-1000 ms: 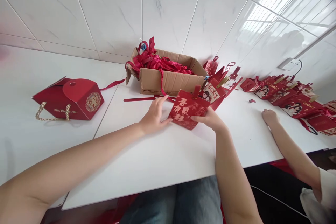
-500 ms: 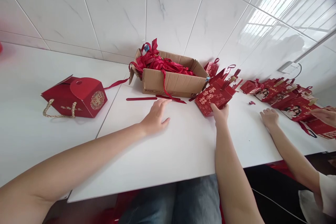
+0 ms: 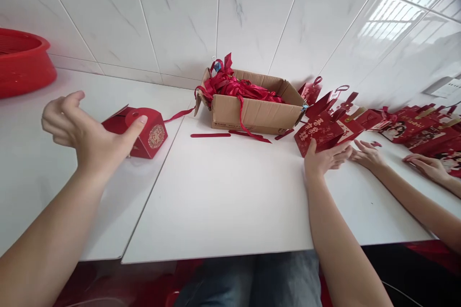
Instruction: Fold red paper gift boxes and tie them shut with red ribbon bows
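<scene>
My left hand (image 3: 84, 132) is in the air in front of a red gift box (image 3: 153, 132) with a gold round emblem. Its thumb and fingers are spread, with nothing between them, and it hides much of that box. At the right, my right hand (image 3: 326, 157) is against the lower front of a red gift bag (image 3: 317, 129) with gold characters. Its thumb is up and its fingers stretch to the right, not wrapped around the bag.
A cardboard box (image 3: 257, 115) full of red ribbons (image 3: 248, 90) stands by the tiled wall. Red strips (image 3: 211, 135) lie before it. A red basin (image 3: 25, 64) is at the far left. A co-worker's hands (image 3: 370, 153) are near more red gift bags (image 3: 418, 127) at the right.
My left hand has moved left from the table's middle to the gift box and risen. My right hand has loosened from the bag, its fingers now extended. The co-worker's hand has come closer. The view shifted left.
</scene>
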{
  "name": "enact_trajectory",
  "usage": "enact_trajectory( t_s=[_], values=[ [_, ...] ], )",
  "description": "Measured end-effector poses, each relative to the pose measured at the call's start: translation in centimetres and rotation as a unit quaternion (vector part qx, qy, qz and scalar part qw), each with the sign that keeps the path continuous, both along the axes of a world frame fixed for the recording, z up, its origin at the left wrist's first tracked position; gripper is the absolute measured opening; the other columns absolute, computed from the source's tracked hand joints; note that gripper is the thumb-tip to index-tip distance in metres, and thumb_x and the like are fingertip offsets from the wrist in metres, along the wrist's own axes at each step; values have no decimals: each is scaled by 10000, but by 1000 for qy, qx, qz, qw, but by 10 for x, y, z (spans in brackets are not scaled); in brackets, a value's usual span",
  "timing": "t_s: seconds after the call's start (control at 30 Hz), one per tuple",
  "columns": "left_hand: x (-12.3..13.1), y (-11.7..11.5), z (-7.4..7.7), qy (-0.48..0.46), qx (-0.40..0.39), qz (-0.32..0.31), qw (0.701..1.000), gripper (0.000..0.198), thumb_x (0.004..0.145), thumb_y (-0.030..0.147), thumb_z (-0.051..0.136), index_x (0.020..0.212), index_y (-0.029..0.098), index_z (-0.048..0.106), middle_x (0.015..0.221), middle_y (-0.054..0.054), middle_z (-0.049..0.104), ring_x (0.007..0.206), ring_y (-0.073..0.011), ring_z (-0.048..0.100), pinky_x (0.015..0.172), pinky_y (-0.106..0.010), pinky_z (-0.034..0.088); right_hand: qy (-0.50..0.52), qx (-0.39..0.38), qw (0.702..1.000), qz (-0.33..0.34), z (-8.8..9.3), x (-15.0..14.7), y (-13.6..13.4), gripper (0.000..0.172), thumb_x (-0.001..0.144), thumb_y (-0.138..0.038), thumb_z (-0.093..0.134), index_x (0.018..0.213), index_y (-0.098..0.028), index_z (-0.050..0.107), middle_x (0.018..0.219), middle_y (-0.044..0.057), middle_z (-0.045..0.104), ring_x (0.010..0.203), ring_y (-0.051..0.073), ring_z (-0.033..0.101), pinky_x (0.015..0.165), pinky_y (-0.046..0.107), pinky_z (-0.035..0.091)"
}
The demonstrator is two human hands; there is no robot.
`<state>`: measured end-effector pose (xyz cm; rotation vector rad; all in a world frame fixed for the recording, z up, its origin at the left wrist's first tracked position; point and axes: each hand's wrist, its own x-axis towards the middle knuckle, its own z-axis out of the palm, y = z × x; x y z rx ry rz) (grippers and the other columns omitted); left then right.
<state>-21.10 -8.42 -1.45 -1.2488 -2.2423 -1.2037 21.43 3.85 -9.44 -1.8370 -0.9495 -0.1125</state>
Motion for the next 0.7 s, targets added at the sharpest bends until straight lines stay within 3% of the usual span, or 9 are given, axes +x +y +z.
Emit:
enact_trajectory(
  t_s=[0.07,0.13,0.23,0.33,0.43,0.53,0.63,0.7],
  values=[
    [-3,-1,3,-53,-36,7,998,958,665,562,706,1392,163,226,1450,-188,233,1379,-373,199,1091,-575,220,-94,35,995,25,3,-14,-8,853,818,-448,549,1490,-124,133,1540,251,149,1418,403,196,1089,622,199],
    [-1,-2,4,-79,-98,-10,992,1002,653,627,690,1416,169,230,1455,-199,222,1382,-399,189,1092,-598,217,-169,37,979,111,1,-32,-15,723,854,-424,497,1464,-136,236,1525,226,225,1426,356,200,1095,577,222],
    [0,-2,6,-73,-190,-23,979,955,671,677,641,1422,199,293,1451,-204,224,1379,-428,188,1087,-626,214,-239,-43,921,304,-8,-61,-20,520,871,-362,456,1356,-178,426,1410,173,455,1339,303,371,1078,510,275],
    [-3,-2,4,-72,-217,-43,972,875,697,659,617,1422,263,328,1405,-180,308,1315,-433,310,1008,-624,335,-278,-119,862,407,-18,-77,-20,490,868,-303,451,1333,-150,461,1335,166,552,1268,287,460,1081,496,264],
    [-6,-1,0,-60,-181,-68,979,842,675,580,680,1387,247,378,1338,-165,404,1252,-415,397,953,-580,422,-266,-155,858,412,-21,-77,-19,493,878,-297,434,1348,-148,451,1230,154,630,1181,279,533,1063,514,275],
    [0,-1,-4,36,-102,-126,986,720,688,488,707,1300,200,460,1272,-134,472,1251,-349,415,1048,-520,384,-253,-148,878,380,-21,-72,-19,495,867,-326,453,1334,-164,472,1300,156,581,1225,300,491,1041,516,304],
    [13,-4,-9,111,-25,-248,962,653,728,439,711,1281,203,458,1303,-113,457,1265,-287,418,1096,-444,363,-258,-158,871,387,-21,-70,-18,533,878,-369,447,1376,-180,434,1481,148,413,1377,327,324,1072,553,254],
    [23,-6,-14,114,-16,-354,928,673,749,404,715,1321,228,406,1345,-106,436,1267,-265,427,1085,-419,386,-252,-186,853,417,-21,-71,-17,548,898,-375,419,1410,-182,390,1472,152,430,1391,313,320,1094,587,188]
  ],
)
